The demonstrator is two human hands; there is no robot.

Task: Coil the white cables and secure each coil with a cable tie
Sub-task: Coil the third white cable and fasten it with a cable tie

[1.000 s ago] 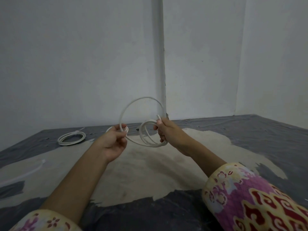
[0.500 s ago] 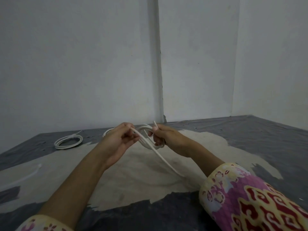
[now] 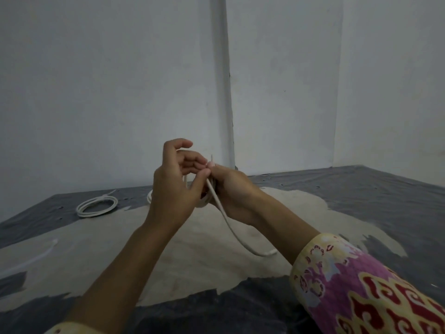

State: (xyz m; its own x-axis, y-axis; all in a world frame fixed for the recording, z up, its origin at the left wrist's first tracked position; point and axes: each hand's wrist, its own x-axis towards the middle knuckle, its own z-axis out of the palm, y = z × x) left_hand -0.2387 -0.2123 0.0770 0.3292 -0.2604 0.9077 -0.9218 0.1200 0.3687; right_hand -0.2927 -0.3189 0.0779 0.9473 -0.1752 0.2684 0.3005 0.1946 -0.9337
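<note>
Head view: the right hand (image 3: 231,189) holds a small coil of white cable (image 3: 204,201) in curled fingers, up above the floor sheet (image 3: 361,189). The left hand (image 3: 173,186) pinches the coil beside it, its top fingers loose. A loose tail (image 3: 237,233) hangs down. The winding step looks almost done; next that tail needs one more loop, then a tie. A tied coil (image 3: 97,206) lies well apart to the left. There is lots of room, with walls far behind.
</note>
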